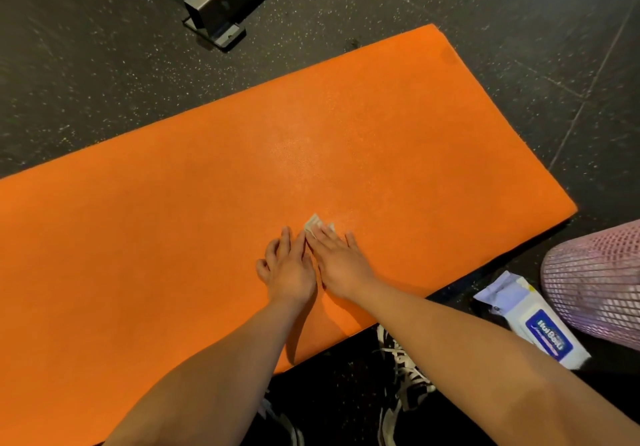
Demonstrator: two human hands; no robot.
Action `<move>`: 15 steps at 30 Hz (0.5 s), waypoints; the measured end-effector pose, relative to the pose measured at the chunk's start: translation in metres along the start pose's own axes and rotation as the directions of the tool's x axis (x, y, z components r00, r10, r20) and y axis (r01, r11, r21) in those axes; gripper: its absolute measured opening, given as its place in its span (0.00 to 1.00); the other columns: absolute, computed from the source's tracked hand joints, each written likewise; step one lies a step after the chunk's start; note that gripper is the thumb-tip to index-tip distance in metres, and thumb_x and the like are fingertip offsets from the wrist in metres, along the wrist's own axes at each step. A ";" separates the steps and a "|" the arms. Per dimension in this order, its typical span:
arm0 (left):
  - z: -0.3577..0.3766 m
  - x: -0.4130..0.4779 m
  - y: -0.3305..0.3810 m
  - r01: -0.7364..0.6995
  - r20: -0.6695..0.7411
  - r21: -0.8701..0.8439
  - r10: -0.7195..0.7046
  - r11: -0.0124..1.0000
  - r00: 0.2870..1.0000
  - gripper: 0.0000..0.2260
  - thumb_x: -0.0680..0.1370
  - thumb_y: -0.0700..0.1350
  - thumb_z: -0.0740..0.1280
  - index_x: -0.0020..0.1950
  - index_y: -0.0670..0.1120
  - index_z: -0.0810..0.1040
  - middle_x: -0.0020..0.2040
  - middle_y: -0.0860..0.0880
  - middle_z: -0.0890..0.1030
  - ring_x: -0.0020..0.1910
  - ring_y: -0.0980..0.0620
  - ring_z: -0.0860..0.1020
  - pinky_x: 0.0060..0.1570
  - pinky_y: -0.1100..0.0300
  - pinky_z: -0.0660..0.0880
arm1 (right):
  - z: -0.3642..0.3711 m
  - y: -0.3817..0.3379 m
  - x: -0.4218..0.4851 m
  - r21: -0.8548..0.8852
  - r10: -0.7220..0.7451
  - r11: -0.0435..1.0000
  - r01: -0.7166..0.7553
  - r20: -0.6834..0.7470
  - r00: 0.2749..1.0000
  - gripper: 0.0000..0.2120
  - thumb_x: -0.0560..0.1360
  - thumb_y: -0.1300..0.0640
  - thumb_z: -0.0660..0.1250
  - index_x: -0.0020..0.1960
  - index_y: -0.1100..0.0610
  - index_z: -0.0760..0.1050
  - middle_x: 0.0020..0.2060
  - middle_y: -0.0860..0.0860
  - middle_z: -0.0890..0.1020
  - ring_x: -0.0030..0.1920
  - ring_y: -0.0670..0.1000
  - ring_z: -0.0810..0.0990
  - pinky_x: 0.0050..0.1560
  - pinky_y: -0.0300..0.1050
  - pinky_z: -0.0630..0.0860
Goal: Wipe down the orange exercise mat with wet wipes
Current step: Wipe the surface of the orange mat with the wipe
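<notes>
The orange exercise mat (207, 203) lies flat on the dark speckled floor and fills most of the view. A small white wet wipe (314, 223) lies on it near the front edge, mostly covered by my fingers. My right hand (341, 260) presses flat on the wipe with straight fingers. My left hand (289, 265) rests flat on the mat right beside it, its fingertips touching the wipe's left edge. A faint wet sheen shows on the mat just beyond the hands.
A white and blue wet wipes pack (533, 321) lies on the floor at the right, off the mat. A pink mesh-clad knee (595, 279) is beside it. A grey metal equipment base (221, 6) stands beyond the mat's far edge. Black-and-white shoes (405, 376) are below.
</notes>
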State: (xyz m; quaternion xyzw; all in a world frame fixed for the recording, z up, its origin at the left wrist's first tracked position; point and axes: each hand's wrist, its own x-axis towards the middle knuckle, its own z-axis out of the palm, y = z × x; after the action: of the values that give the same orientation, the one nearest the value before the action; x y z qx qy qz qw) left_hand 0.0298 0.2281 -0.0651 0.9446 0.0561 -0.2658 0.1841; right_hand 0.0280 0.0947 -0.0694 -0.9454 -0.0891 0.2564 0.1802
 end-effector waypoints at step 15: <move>-0.010 0.014 0.007 0.077 -0.082 -0.012 -0.077 0.997 0.994 0.26 0.83 0.45 0.55 0.80 0.61 0.56 0.83 0.55 0.45 0.76 0.45 0.54 0.69 0.46 0.54 | -0.010 -0.004 0.029 0.008 0.021 1.000 -0.021 -0.033 0.999 0.29 0.85 0.56 0.52 0.83 0.46 0.47 0.82 0.47 0.46 0.81 0.47 0.41 0.77 0.58 0.33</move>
State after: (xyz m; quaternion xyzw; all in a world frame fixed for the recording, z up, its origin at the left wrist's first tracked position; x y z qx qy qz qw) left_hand 0.0479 0.2254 -0.0617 0.9511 0.1012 -0.2334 0.1754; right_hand 0.0579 0.1025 -0.0729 -0.9497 -0.0752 0.2429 0.1826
